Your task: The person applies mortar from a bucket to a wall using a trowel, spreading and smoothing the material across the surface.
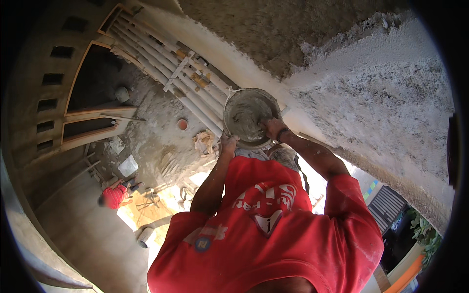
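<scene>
A round bucket [227,116] of wet grey mortar [246,111] is in front of me, close against the wall. My left hand [229,144] is closed on its near left rim. Inside the right part of the rim, my right hand [273,128] reaches down to the mortar with its fingers curled. What those fingers hold, if anything, is hidden. Swirl marks show on the mortar's surface.
Long pale poles [195,88] run alongside the wall to the far left. Rough plaster [371,93] covers the wall at right. Far below, a person in red [115,195] is near a white sack [128,166]; a reddish pail [182,124] stands on the ground.
</scene>
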The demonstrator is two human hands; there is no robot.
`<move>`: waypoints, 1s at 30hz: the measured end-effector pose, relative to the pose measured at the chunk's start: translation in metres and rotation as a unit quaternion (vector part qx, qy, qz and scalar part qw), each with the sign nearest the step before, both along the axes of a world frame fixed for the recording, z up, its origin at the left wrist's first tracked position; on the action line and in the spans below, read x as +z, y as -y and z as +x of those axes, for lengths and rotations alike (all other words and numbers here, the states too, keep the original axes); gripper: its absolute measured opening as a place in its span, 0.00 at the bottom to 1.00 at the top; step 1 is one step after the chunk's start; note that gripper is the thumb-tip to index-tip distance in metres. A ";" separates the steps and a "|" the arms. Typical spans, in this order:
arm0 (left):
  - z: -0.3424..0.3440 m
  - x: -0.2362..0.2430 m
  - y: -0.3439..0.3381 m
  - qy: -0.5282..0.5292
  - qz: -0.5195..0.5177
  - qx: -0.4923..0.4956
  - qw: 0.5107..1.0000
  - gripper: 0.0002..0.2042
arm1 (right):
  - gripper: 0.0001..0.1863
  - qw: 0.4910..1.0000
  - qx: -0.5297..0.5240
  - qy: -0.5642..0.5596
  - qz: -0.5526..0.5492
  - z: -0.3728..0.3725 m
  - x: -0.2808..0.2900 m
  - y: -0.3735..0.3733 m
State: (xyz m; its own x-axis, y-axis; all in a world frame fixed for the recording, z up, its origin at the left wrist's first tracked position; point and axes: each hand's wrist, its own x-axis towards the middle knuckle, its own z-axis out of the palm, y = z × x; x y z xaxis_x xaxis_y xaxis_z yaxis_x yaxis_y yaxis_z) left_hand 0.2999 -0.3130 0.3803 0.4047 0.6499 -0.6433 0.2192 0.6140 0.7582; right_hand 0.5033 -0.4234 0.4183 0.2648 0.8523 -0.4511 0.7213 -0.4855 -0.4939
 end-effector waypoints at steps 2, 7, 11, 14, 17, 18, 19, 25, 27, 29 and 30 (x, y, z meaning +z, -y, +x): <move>-0.012 -0.011 -0.006 0.013 0.001 -0.007 1.000 0.26 | 0.17 0.999 -0.014 -0.027 0.010 -0.003 0.009 0.007; -0.019 -0.017 -0.014 0.027 -0.005 -0.008 1.000 0.27 | 0.20 0.999 -0.031 -0.028 0.003 0.006 0.007 0.040; -0.009 -0.002 -0.016 0.037 -0.020 0.020 0.999 0.26 | 0.20 0.998 -0.036 -0.023 0.049 0.009 0.005 0.045; -0.010 -0.005 -0.020 0.030 -0.019 0.004 0.999 0.26 | 0.17 0.996 -0.027 0.003 0.081 0.011 0.021 0.045; -0.004 -0.019 -0.024 0.010 -0.036 -0.003 0.999 0.25 | 0.21 0.997 -0.016 0.007 0.069 0.027 0.033 0.047; -0.001 -0.017 -0.023 0.030 -0.033 0.008 0.999 0.24 | 0.23 0.997 -0.028 -0.009 0.068 0.032 0.049 0.048; -0.006 -0.028 -0.022 0.051 -0.016 0.026 0.998 0.22 | 0.24 0.999 -0.012 0.002 0.047 0.036 0.073 0.041; 0.008 -0.016 -0.029 -0.030 -0.026 0.008 0.999 0.15 | 0.24 0.996 -0.027 0.008 0.087 0.072 0.222 0.026; 0.011 -0.022 -0.032 -0.026 -0.021 0.011 0.999 0.15 | 0.24 0.995 -0.021 0.012 0.101 0.082 0.281 0.019; 0.016 -0.016 -0.029 -0.024 -0.023 0.039 0.999 0.15 | 0.24 0.991 0.001 -0.011 0.136 0.091 0.335 0.014; 0.015 -0.018 -0.028 -0.014 -0.029 0.042 0.999 0.16 | 0.23 0.986 0.033 -0.006 0.161 0.094 0.362 0.010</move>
State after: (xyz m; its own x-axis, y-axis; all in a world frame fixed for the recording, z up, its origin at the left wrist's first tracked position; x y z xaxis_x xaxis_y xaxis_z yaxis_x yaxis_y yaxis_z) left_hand 0.3147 -0.2846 0.3621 0.3320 0.6418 -0.6913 0.1853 0.6742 0.7149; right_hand 0.5973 -0.4332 0.7806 0.2002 0.9671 -0.1567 0.7391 -0.2541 -0.6239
